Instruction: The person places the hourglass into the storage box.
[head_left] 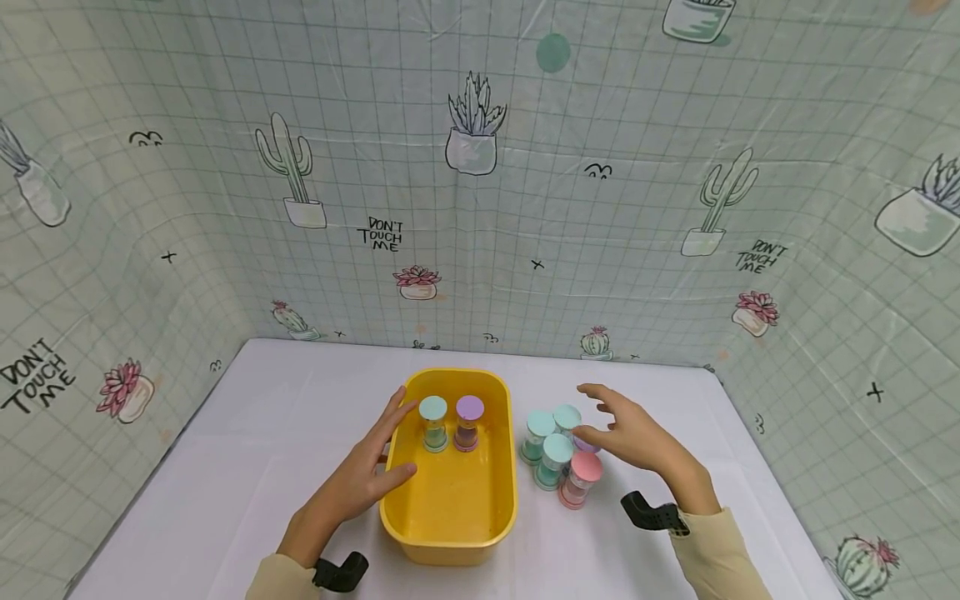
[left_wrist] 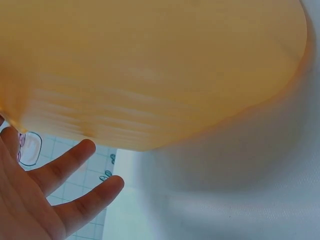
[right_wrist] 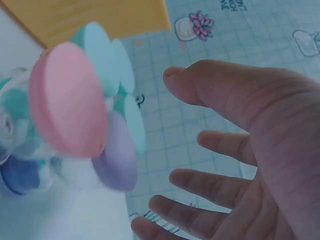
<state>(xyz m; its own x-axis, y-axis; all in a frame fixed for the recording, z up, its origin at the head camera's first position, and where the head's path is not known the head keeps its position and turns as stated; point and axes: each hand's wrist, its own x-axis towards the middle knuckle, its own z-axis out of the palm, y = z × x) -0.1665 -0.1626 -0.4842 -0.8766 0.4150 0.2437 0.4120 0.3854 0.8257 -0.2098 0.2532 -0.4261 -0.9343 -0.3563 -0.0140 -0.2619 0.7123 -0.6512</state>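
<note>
My left hand (head_left: 356, 482) is at the left side of a yellow bin (head_left: 448, 543), fingers spread, thumb reaching over the rim. Whether it touches the wall I cannot tell. Inside the bin, towards the far end, stand a teal-capped sand timer (head_left: 433, 408) and a purple-capped sand timer (head_left: 469, 408). To the right of the bin several more sand timers stand bunched together, among them a pink-capped one (head_left: 587, 467) and a teal-capped one (head_left: 557, 451). Above this group hovers my right hand (head_left: 637, 435), its fingers apart and holding nothing; it partly hides a purple cap (right_wrist: 117, 155).
A white table (head_left: 300, 417) bears everything. Behind it and at both sides hangs a gridded cloth (head_left: 540, 317) printed with cacti. Each wrist wears a black camera mount, such as the right one (head_left: 651, 512).
</note>
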